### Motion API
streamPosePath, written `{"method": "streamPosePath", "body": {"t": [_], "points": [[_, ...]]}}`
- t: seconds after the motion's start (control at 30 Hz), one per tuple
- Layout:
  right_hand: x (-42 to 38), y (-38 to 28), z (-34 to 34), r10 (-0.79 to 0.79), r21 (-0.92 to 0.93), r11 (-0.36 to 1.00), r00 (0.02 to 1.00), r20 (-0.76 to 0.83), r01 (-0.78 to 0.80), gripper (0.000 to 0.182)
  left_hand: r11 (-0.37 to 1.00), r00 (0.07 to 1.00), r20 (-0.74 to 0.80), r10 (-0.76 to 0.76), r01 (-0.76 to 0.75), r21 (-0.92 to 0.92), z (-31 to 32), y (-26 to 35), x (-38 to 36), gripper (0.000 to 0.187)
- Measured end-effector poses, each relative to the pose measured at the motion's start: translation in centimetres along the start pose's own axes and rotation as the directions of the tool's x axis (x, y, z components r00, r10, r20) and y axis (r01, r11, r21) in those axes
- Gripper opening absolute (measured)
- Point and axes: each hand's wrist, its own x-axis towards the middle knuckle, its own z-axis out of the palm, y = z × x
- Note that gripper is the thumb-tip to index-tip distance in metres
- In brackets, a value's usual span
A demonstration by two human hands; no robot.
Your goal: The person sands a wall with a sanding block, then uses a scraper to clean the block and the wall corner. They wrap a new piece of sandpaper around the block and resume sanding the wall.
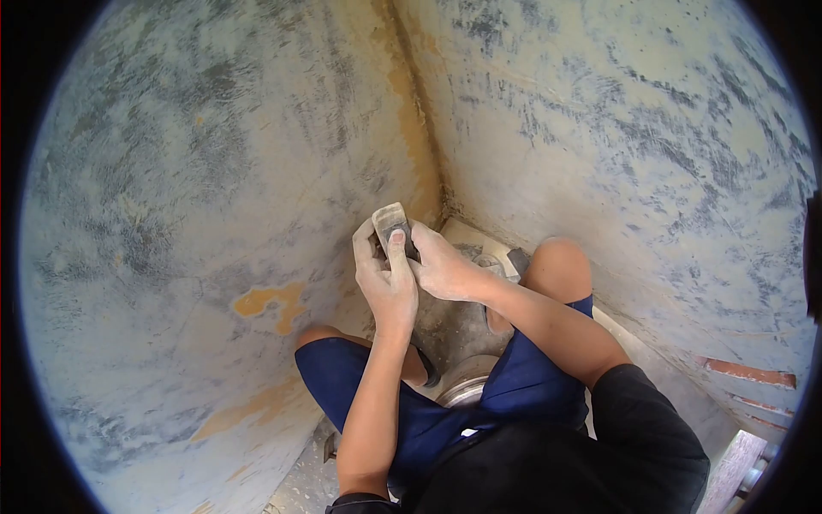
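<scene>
The left hand (387, 287) and the right hand (441, 270) meet over a small block (393, 221), which looks like a sanding block wrapped in dusty paper. The left grip is clenched around the block from below and behind, thumb laid up its near face. The right grip pinches the block's right edge, fingers curled onto it. The block sits just in front of the wall corner (424, 128), close to where two scuffed, patchy grey-and-yellow walls join, and above the floor. The person squats in that corner in blue shorts (514, 385) and a black shirt (565, 463), both knees bent either side of the hands. Below the block, between the legs, lies a round metal rim (462, 390), partly hidden.
</scene>
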Motion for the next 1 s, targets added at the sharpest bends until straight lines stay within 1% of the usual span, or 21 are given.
{"method": "streamPosePath", "body": {"t": [0.03, 0.07, 0.1, 0.13, 0.17, 0.23, 0.27, 0.3, 0.33, 0.37, 0.43, 0.47, 0.5, 0.53, 0.57, 0.6, 0.63, 0.7, 0.83, 0.93, 1.0], "points": [[-0.1, 0.1, -0.1, 0.0, 0.003, 1.0, 1.0, -0.007, 0.0, 0.032, 0.998, 0.997, -0.052, 0.062, -0.063, -0.012, 0.2, 0.1, -0.1, 0.033], [-0.2, 0.4, -0.2, 0.05, -0.037, 0.998, 0.998, 0.031, -0.049, 0.034, 0.998, 0.997, -0.046, 0.064, -0.065, -0.012, 0.0, 0.3, -0.3, 0.033], [-0.3, 0.6, -0.3, 0.104, -0.078, 0.992, 0.992, 0.065, -0.099, 0.035, 0.996, 1.0, -0.009, -0.019, 0.018, -0.085, -0.4, 1.1, -0.4, 0.034], [-0.4, 0.4, -0.5, 0.107, -0.077, 0.992, 0.993, 0.058, -0.103, 0.035, 0.982, 0.994, 0.033, -0.101, 0.105, -0.155, -0.8, 1.7, -0.4, 0.035], [-0.5, 0.1, -0.5, 0.069, -0.036, 0.997, 0.995, 0.075, -0.066, 0.034, 0.982, 0.994, 0.04, -0.1, 0.106, -0.156, -1.4, 2.0, -0.3, 0.035], [-0.5, 0.0, -0.3, 0.03, 0.007, 1.0, 0.996, 0.085, -0.03, 0.033, 0.941, 0.946, 0.097, -0.311, 0.292, 0.174, -2.9, 2.2, 0.4, 0.036], [-0.6, 0.2, 0.1, 0.011, -0.031, 0.999, 0.997, 0.078, -0.009, 0.034, 0.956, 0.966, 0.076, -0.249, 0.232, 0.179, -3.3, 1.1, 0.5, 0.034], [-0.7, 0.1, 0.4, -0.007, -0.069, 0.998, 0.997, 0.072, 0.012, 0.035, 0.956, 0.965, 0.08, -0.248, 0.231, 0.18, -3.5, 1.2, 0.7, 0.034], [-0.9, -0.3, 0.7, 0.024, -0.033, 0.999, 0.998, 0.057, -0.022, 0.046, 0.949, 0.967, 0.062, -0.247, 0.229, 0.217, -3.7, 1.5, 0.9, 0.034], [-1.2, -0.5, 1.3, 0.024, -0.033, 0.999, 0.998, 0.053, -0.023, 0.046, 0.94, 0.968, 0.043, -0.246, 0.227, 0.254, -3.7, 1.8, 1.0, 0.034], [-1.9, -1.0, 2.5, -0.113, -0.089, 0.992, 0.966, -0.234, 0.095, 0.065, 0.934, 0.979, 0.007, -0.204, 0.192, 0.301, -3.4, 2.8, 1.3, 0.034], [-2.1, -1.3, 2.9, -0.195, -0.178, 0.973, 0.93, -0.312, 0.145, 0.07, 0.897, 0.982, -0.027, -0.188, 0.183, 0.401, -3.2, 3.5, 1.5, 0.033], [-2.2, -1.7, 3.0, -0.191, -0.175, 0.974, 0.931, -0.312, 0.141, 0.07, 0.849, 0.984, -0.059, -0.17, 0.177, 0.498, -3.0, 3.8, 1.5, 0.032], [-2.5, -2.1, 3.2, -0.25, -0.267, 0.949, 0.914, -0.321, 0.166, 0.069, 0.847, 0.983, -0.059, -0.175, 0.181, 0.5, -2.7, 3.7, 1.3, 0.032], [-2.6, -2.2, 3.3, -0.311, -0.357, 0.915, 0.894, -0.323, 0.189, 0.068, 0.848, 0.987, -0.092, -0.131, 0.16, 0.505, -2.3, 3.6, 1.2, 0.028], [-2.6, -2.1, 3.7, -0.338, -0.368, 0.908, 0.868, -0.363, 0.199, 0.062, 0.85, 0.989, -0.125, -0.085, 0.137, 0.509, -2.0, 3.5, 1.1, 0.026], [-2.4, -1.4, 3.9, -0.335, -0.368, 0.909, 0.869, -0.364, 0.196, 0.062, 0.849, 0.989, -0.123, -0.088, 0.139, 0.509, -1.9, 3.3, 1.1, 0.026], [-2.0, -0.1, 4.0, -0.419, -0.448, 0.862, 0.832, -0.365, 0.237, 0.058, 0.837, 0.991, -0.134, 0.018, 0.058, 0.544, -1.5, 2.6, 1.1, 0.027], [-1.6, 0.1, 4.0, -0.404, -0.474, 0.856, 0.838, -0.368, 0.205, 0.055, 0.85, 0.988, -0.156, 0.01, 0.074, 0.521, -0.8, 2.8, 1.3, 0.027], [-1.6, -0.8, 3.7, -0.368, -0.469, 0.868, 0.845, -0.389, 0.162, 0.055, 0.861, 0.984, -0.173, -0.034, 0.117, 0.496, 0.1, 3.3, 1.4, 0.028], [-1.4, -1.4, 3.3, -0.325, -0.397, 0.907, 0.831, -0.452, 0.139, 0.046, 0.91, 0.988, -0.147, -0.045, 0.101, 0.402, 0.7, 3.5, 1.5, 0.028]]}}
